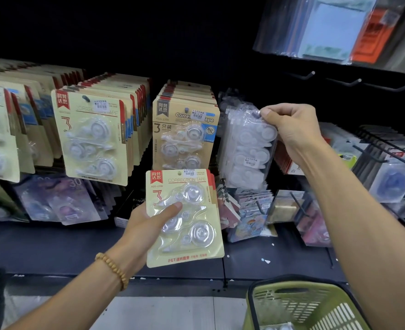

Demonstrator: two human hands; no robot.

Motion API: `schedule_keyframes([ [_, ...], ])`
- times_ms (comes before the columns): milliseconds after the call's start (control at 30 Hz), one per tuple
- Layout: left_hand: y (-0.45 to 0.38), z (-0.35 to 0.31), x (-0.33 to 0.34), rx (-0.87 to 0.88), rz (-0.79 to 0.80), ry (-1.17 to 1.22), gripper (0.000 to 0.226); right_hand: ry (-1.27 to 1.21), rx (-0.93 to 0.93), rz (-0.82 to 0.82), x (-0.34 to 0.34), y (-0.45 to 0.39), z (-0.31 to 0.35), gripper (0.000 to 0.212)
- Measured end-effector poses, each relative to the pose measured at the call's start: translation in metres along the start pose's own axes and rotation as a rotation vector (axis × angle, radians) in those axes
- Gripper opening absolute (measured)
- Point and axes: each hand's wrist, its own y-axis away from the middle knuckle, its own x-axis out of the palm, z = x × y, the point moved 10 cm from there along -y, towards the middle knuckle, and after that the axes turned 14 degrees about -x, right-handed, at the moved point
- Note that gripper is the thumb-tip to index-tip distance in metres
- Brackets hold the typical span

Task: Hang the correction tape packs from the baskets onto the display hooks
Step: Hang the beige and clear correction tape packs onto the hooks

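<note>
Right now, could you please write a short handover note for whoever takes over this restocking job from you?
Left hand: holds a small stack of cream correction tape packs in front of the shelf, not yet hung.
Right hand: pinches the top of a clear pack at the hanging clear row.
Done: cream rows and the tan row already hang full on their hooks.
Left: hang the held stack; a few packs show in the green basket at lower right. Bare hooks stand upper right.

head cam | faces forward-down | close to display hooks (346, 82) (single view)
</note>
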Motion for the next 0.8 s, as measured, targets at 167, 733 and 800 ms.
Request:
schedule_keyframes([
  [167, 0.001, 0.000, 0.001, 0.002, 0.007, -0.009, 0.026, -0.116, 0.249, 0.027, 0.008, 0.002, -0.021, 0.017],
  [733, 0.017, -0.012, 0.001, 0.024, 0.074, 0.050, 0.054, 0.160, 0.090, -0.399, -0.005, 0.074, -0.033, 0.012],
  [800, 0.023, -0.014, 0.003, 0.040, 0.090, 0.056, 0.056, 0.097, 0.120, -0.143, 0.030, 0.102, -0.023, 0.003],
])
